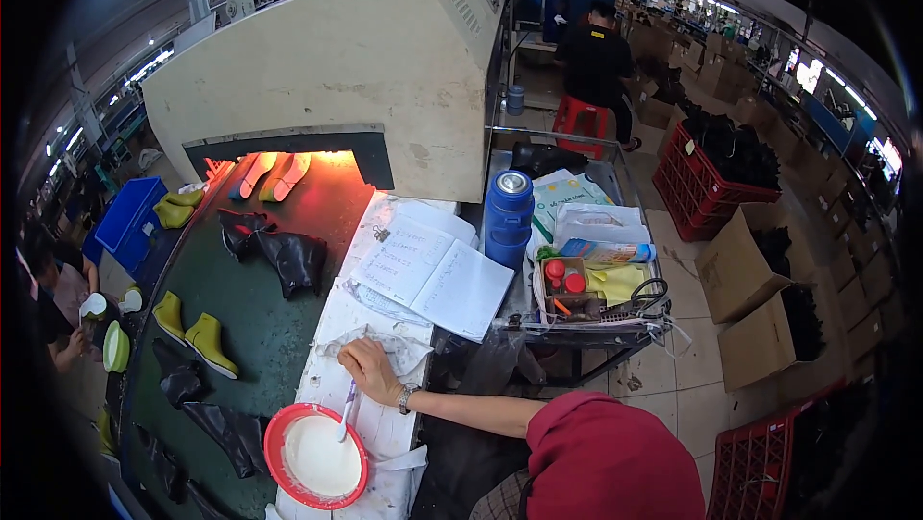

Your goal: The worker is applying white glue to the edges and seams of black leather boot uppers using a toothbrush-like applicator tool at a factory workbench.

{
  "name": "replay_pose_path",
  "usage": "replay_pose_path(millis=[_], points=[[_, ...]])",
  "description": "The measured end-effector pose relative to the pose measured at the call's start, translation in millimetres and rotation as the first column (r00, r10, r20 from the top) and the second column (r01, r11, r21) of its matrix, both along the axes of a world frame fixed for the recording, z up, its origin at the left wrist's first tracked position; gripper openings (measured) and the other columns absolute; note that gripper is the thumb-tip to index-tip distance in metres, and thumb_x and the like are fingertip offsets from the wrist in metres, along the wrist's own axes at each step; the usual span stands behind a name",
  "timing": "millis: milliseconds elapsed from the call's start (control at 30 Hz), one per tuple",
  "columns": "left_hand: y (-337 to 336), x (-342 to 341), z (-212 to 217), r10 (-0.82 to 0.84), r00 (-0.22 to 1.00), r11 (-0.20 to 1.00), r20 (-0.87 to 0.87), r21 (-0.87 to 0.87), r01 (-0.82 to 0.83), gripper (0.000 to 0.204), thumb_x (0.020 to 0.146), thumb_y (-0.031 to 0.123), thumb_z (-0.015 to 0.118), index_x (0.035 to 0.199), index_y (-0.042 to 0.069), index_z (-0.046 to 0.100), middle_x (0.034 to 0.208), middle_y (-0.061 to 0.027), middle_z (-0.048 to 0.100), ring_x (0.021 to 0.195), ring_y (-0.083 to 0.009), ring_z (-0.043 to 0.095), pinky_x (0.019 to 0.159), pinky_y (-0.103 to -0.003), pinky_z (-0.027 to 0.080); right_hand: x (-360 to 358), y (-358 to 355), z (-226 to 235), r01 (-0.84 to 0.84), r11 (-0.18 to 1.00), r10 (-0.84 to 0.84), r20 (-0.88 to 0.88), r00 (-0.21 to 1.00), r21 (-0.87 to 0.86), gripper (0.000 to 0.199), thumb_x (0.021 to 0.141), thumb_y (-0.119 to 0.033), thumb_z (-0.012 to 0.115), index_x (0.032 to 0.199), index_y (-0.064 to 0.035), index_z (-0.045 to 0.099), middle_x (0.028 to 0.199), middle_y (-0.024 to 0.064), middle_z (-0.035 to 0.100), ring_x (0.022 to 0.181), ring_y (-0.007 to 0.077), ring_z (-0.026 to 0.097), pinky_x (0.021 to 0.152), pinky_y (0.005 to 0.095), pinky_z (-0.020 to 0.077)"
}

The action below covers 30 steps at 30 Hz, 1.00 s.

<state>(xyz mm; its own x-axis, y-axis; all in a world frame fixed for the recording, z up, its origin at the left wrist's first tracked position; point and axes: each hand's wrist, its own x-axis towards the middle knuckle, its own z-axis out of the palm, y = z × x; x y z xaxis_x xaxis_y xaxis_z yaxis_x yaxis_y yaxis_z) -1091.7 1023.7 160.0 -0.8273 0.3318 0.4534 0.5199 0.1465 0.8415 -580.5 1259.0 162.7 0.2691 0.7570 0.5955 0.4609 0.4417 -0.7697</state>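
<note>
My right hand [372, 372], with a watch at its wrist, reaches leftward over a white ledge. Its fingers are closed round the upper end of a brush [347, 409] with a pale handle. The brush's lower end rests in white liquid inside a red-rimmed bowl [272, 453]. A crumpled whitish cloth [409, 355] lies just beyond my knuckles. My left hand is out of view. On the dark green conveyor belt [264, 313] to the left are yellow-green boots [207, 342], black shoe uppers [291, 260] and, under an orange glow, two soles [286, 176].
An open notebook [423, 270] lies beyond my hand, beside a blue flask [508, 217]. A cart [615, 328] carries papers and a small box. A cream machine hood [327, 59] spans the belt. Crates [707, 184] and cartons [755, 337] stand right; people sit behind and left.
</note>
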Motion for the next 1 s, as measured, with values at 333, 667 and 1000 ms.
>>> replay_pose_path(millis=[333, 667, 1000], points=[[0.4, -3.6, 2.0, -0.001, 1.0, 1.0, -0.024, 0.001, 0.001, 0.038, 0.105, 0.019, 0.047, 0.098, -0.006, 0.075, 0.082, -0.0158, 0.071, 0.07, -0.0235, 0.063, 0.064, -0.039, 0.053, 2.5, -3.1, 6.2, -0.009, 0.999, 0.008, -0.017, 1.0, -0.052, 0.014, 0.101, -0.02, 0.059, 0.098, -0.0066, 0.062, 0.092, 0.0063, 0.062, 0.092, 0.0246, 0.058, 0.086, 0.0371, 0.0385], [2.9, -4.8, 0.1, -0.004, 0.999, 1.0, -0.044, -0.001, 0.004, 0.038, 0.105, 0.019, 0.048, 0.096, -0.007, 0.074, 0.082, -0.0165, 0.071, 0.07, -0.0239, 0.063, 0.064, -0.04, 0.053, 1.7, -3.6, 6.3, -0.015, 0.998, 0.014, -0.014, 1.0, -0.065, 0.013, 0.101, -0.02, 0.059, 0.099, -0.0072, 0.062, 0.092, 0.0067, 0.062, 0.091, 0.0244, 0.058, 0.085, 0.0373, 0.0386], [1.8, -3.0, -4.0, 0.004, 0.999, 1.0, -0.055, 0.0, -0.004, 0.039, 0.104, 0.02, 0.048, 0.095, -0.008, 0.074, 0.082, -0.0172, 0.071, 0.07, -0.0243, 0.062, 0.064, -0.041, 0.052, 1.5, -1.7, 4.1, -0.018, 0.998, 0.018, -0.003, 1.0, -0.054, 0.013, 0.101, -0.02, 0.06, 0.101, -0.0069, 0.062, 0.093, 0.0073, 0.062, 0.092, 0.0253, 0.058, 0.086, 0.038, 0.0392]])
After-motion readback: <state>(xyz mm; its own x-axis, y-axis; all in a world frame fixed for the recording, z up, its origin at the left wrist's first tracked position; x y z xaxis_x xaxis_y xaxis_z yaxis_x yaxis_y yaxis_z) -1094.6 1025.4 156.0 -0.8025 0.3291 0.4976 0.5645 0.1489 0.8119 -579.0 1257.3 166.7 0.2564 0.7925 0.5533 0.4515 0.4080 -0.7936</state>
